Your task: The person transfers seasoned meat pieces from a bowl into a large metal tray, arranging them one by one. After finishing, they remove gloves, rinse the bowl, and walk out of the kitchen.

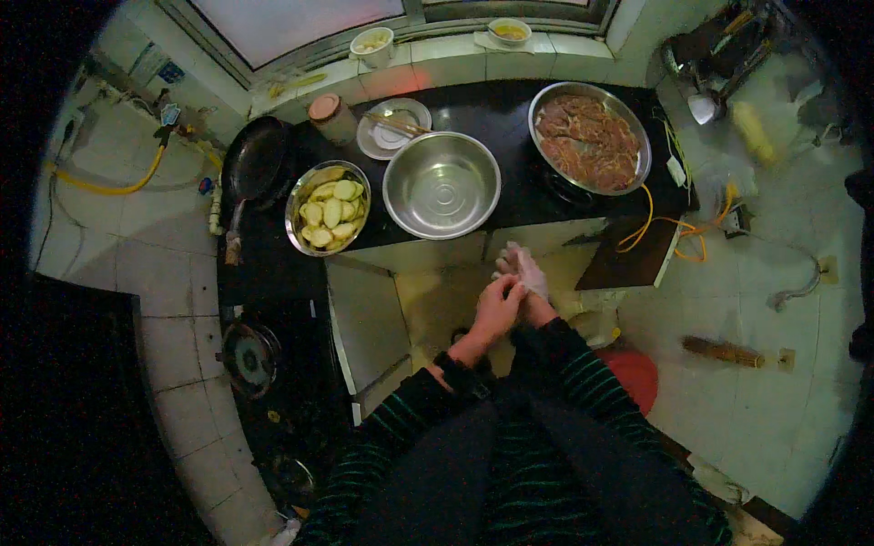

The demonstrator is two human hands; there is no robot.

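In front of me, below the counter's front edge, my right hand [520, 267] wears a thin whitish glove [531, 274], its fingers extended and holding nothing. My bare left hand [497, 307] pinches that glove near the right wrist. Just beyond them on the black counter [513, 199] stands a steel basin [444, 184] with nothing in it. To its left is a steel bowl [293, 222] of pale sliced vegetable pieces [332, 213]. A large round steel pan [643, 130] at the right holds raw, seasoned-looking meat slices [587, 143].
Chopsticks [399, 124] rest across stacked plates [369, 140], beside a lidded jar [332, 123]. A dark frying pan [252, 160] sits in the left corner; a gas burner [249, 358] is nearer me. Two small bowls [372, 46] [509, 32] stand on the sill. An orange cord [635, 235] hangs at right.
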